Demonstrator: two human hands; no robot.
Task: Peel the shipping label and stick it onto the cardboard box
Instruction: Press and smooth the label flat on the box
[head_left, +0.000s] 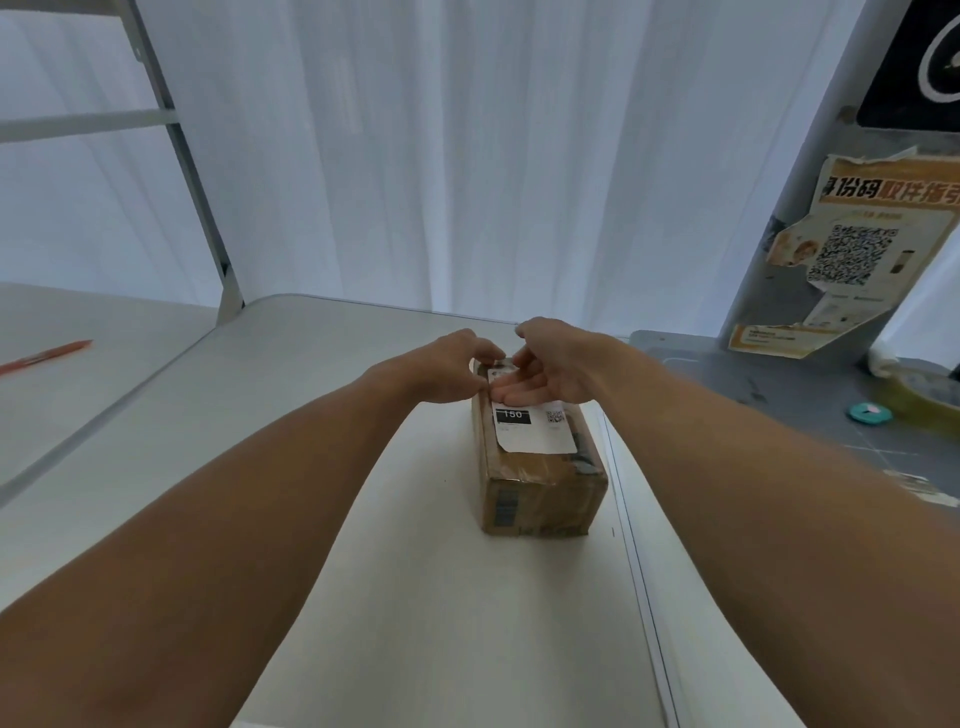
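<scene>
A small brown cardboard box (540, 488) wrapped in clear tape lies on the white table (363, 519). A white shipping label (535, 431) with a black "150" block and a QR code lies on the box top. Its far end is under my hands. My left hand (447, 369) pinches the label's far edge with thumb and forefinger. My right hand (550, 364) rests flat with its fingers spread on the label's far part. The near part of the label lies flat on the box.
An orange pen (47, 356) lies on the table at far left. A grey cutting mat (810, 395) to the right holds a teal round object (870, 414) and a tape roll (930, 389). A post with a torn QR poster (852, 254) stands at right. White curtains hang behind.
</scene>
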